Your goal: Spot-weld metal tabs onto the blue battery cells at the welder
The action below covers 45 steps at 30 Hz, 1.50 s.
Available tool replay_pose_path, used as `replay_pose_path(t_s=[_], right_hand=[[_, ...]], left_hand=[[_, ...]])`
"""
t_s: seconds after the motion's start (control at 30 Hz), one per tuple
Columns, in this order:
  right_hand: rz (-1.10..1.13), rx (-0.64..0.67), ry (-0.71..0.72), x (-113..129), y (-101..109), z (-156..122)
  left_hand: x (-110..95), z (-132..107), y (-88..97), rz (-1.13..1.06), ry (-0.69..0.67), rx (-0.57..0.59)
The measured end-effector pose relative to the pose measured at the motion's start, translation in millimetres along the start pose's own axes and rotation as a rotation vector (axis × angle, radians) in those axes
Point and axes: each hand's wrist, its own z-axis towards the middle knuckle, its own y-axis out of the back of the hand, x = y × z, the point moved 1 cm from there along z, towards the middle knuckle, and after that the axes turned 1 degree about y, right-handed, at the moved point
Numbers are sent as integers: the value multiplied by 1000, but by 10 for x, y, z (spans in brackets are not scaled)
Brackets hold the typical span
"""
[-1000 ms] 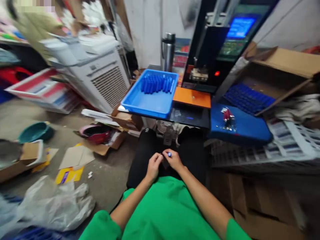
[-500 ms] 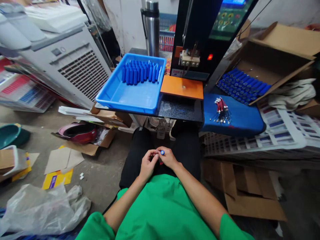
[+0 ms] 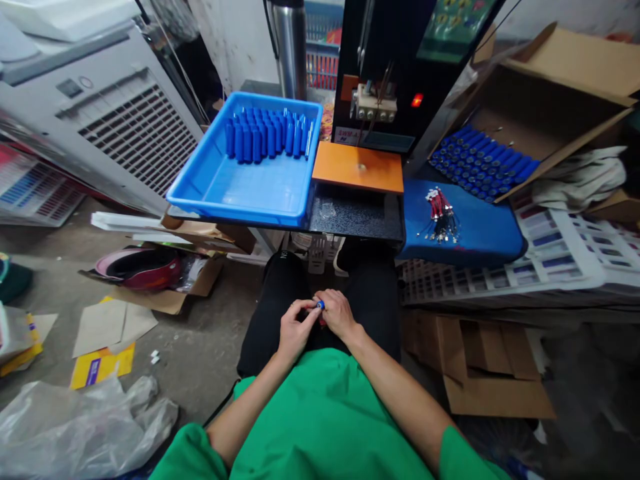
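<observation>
A blue tray (image 3: 245, 190) is set left of an orange plate (image 3: 357, 167) on the far bench (image 3: 357, 218); nearer, a blue cylinder (image 3: 320, 305) is gripped in the fingers of left hand (image 3: 295, 327) and right hand (image 3: 339, 315).

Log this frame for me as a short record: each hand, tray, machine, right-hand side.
Left hand: fingertips at the exposed end of a blue cylindrical cell
Right hand: closed around that cell
Tray: blue plastic tray, upright blue cells grouped toward its far side
Machine: black machine, red light lit, orange plate in front
Right side: red-and-black wire leads on a blue surface; cardboard box holding more blue cells
</observation>
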Motion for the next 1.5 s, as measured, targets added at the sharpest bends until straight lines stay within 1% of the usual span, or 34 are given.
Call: replay_pose_path(t_s=[0.13, 0.27, 0.37, 0.47, 0.73, 0.93, 1.13, 1.3, 1.4, 1.5], right_hand=[[-103, -5, 6, 20, -18, -8], [-130, 24, -3, 39, -48, -32], [-150, 56, -28, 58, -67, -52], [-171, 81, -56, 77, -85, -61], [-237, 174, -143, 111, -104, -62], [-148, 218, -216, 111, -70, -84], [-57, 255, -284, 104, -41, -99], [9, 303, -368, 103, -45, -100], [59, 324, -396, 85, -65, -105], [124, 336, -397, 56, -92, -116]], left_hand=[[-57, 13, 28, 16, -5, 5], [-70, 35, 64, 5, 50, 38], [-36, 51, 69, 8, 94, 70], [19, 49, 40, 7, 110, 69], [109, 34, -58, 37, 78, 149], [163, 64, -65, 89, 16, 254], [188, 95, -77, 110, 9, 321], [184, 116, -69, 131, -5, 332], [187, 117, -61, 133, -2, 334], [185, 112, -54, 138, -3, 360]])
